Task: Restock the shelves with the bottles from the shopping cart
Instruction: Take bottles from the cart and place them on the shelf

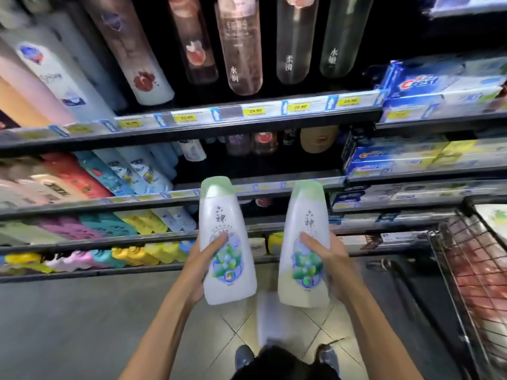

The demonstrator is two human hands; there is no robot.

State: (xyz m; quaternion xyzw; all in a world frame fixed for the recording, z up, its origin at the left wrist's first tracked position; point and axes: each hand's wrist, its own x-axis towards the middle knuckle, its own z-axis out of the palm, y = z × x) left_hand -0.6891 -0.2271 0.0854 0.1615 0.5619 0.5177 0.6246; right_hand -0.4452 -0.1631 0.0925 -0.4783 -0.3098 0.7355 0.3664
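Note:
I hold two white bottles with pale green caps and a green-blue flower label, upright in front of the shelves. My left hand [201, 263] grips the left bottle [223, 215] from its left side, thumb across the label. My right hand [327, 260] grips the right bottle [306, 212] from its right side, thumb on the label. Both caps reach up to the rail of a middle shelf [274, 185]. The wire shopping cart [450, 259] stands at the right, with a white bottle [493, 218] of the same look lying in it.
Rows of bottles fill the shelves at left and above, with yellow price tags [255, 111] on the rails. Blue toothpaste boxes [439, 83] are stacked on the right shelves. A dark gap [233, 165] lies behind the bottle caps. Tiled floor [315, 327] and my shoes are below.

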